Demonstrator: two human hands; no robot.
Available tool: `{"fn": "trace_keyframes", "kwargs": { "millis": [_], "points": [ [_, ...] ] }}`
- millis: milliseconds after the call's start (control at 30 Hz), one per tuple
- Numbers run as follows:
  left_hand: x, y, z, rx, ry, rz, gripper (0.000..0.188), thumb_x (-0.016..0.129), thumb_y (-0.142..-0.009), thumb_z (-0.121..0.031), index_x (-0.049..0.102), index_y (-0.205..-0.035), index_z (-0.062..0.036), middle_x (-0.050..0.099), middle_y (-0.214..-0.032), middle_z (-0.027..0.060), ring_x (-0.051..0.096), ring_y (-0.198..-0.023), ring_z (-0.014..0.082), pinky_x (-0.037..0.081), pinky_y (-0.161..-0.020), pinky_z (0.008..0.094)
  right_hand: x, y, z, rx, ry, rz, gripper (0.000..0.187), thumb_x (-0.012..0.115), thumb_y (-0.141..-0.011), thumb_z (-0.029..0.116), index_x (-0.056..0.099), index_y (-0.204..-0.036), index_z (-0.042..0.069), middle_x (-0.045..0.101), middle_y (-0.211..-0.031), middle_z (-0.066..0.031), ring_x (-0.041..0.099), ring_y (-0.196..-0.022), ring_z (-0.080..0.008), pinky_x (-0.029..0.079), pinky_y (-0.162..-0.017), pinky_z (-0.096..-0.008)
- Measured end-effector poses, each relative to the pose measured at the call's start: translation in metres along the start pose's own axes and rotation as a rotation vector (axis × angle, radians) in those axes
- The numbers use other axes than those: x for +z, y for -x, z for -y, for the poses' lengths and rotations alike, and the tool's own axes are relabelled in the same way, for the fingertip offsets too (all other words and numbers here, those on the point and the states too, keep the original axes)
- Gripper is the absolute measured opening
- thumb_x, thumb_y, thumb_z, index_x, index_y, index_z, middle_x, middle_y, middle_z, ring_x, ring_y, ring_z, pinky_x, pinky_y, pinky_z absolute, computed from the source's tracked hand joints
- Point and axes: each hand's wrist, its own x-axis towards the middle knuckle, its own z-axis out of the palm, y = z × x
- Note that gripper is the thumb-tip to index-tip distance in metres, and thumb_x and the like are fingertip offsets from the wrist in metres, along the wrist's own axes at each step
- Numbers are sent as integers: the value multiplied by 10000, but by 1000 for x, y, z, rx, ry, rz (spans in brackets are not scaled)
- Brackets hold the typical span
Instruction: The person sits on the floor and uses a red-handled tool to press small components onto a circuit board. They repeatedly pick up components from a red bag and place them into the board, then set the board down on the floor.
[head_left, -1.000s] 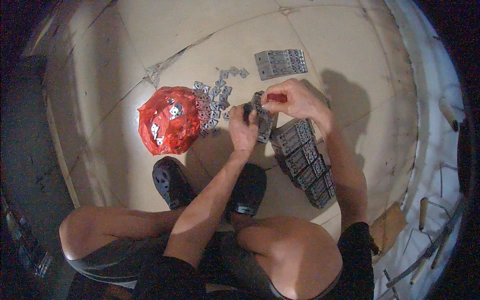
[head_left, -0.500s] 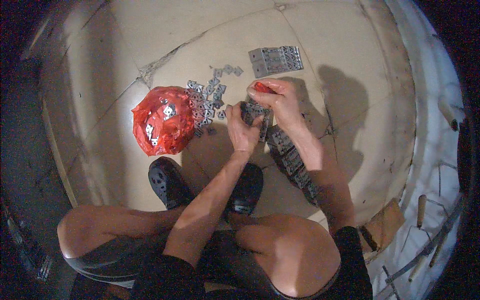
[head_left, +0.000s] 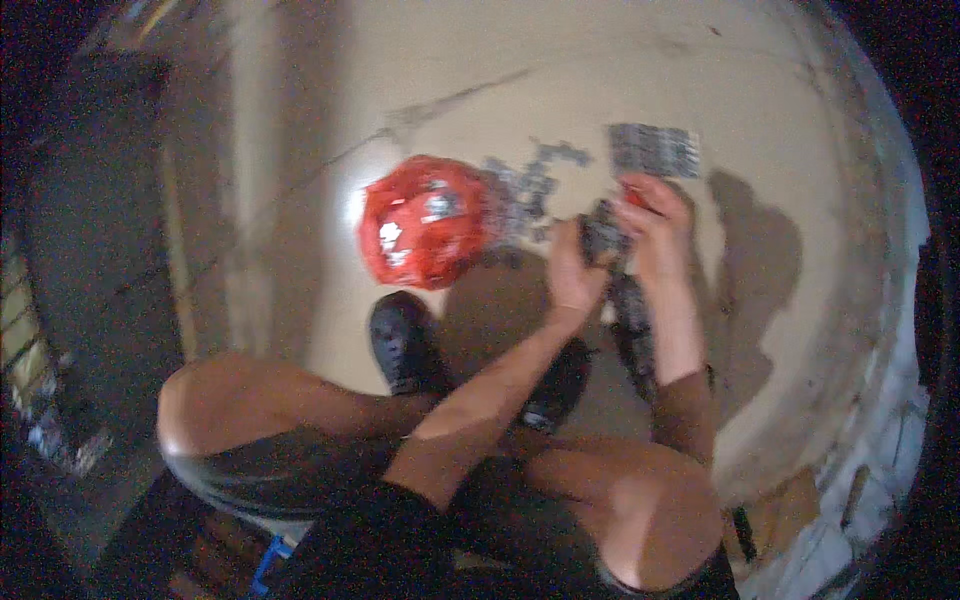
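Observation:
My left hand is closed around a grey metal block and steadies it just above the floor. Beside it, my right hand grips a tool by its red handle; the tool's working end is hidden by blur. A dark row of similar metal blocks lies beneath my right forearm. Past my right hand sits a rectangular group of grey metal blocks. Small grey metal pieces are scattered left of my hands. They lie against a red plastic bag with more shiny pieces on it.
My dark shoes rest on the tiled floor, between my bent knees and the bag. A brown cardboard piece lies at lower right, near pale sheeting. Something blue shows at lower left.
The whole view has swung, so the bag, pieces and hands appear farther right, and the picture is blurred. Both hands keep their grip on the block and the red-handled tool.

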Motion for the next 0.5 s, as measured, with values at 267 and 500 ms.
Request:
{"fn": "trace_keyframes", "kwargs": {
  "millis": [267,500],
  "points": [
    [-62,1,-7,126,-161,-140,419,830,-836,-171,666,-1188,-12,679,-1139,208,686,-1019,361,540,-900,450,-26,1,40,-285,394,226,143,735,-943,97,725,-1079,53,667,-1004,4,639,-881,-114,517,-799,-261],
    [-222,-62,77,156,-380,-623,206,691,-911,-63,715,-1104,4,726,-1022,176,681,-903,291,543,-840,409,-29,-2,17,-368,703,76,64,784,-902,74,757,-951,43,707,-953,-28,634,-824,-105,513,-738,-251]
  ]
}}
